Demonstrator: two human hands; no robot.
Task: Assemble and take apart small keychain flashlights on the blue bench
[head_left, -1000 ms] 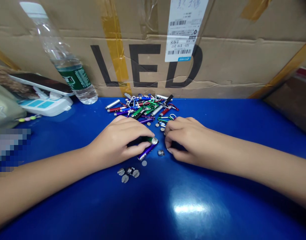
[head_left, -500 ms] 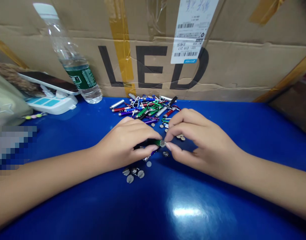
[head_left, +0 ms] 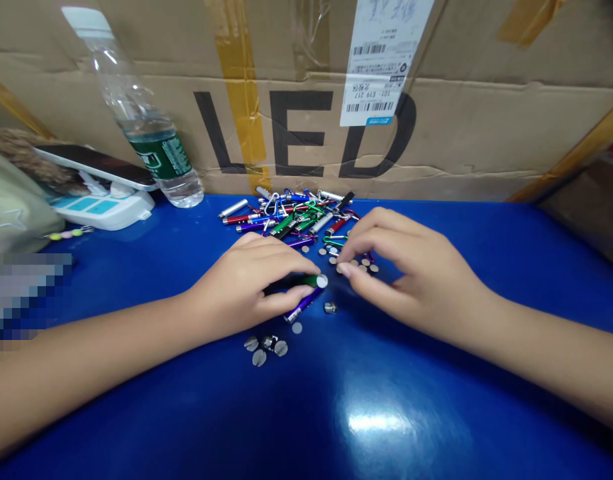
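Note:
My left hand [head_left: 266,277] is closed around a small green tube [head_left: 312,280], a penlight body, its end facing right. A silver disc, which looks like a button cell [head_left: 322,281], covers that end. The thumb and forefinger of my right hand [head_left: 401,267] are pinched together on a button cell [head_left: 339,269] at the edge of a loose group of such cells [head_left: 365,264]. A purple penlight [head_left: 303,305] lies beneath my left fingers. Right of it is a small metal end cap [head_left: 330,307]. Several dark grey discs [head_left: 259,358] lie nearer to me, beside a single cell [head_left: 297,328].
Behind my hands is a pile of coloured penlights [head_left: 291,217] with clips. A large cardboard box [head_left: 461,127] stands along the back of the blue table [head_left: 196,407]. To the left are a water bottle [head_left: 159,157], a power strip [head_left: 103,210] and a phone [head_left: 93,163].
My right hand has drawn away from the tube's end, up and to the right, to the loose cells. A disc now shows flat at the tube's end. My left hand has barely moved.

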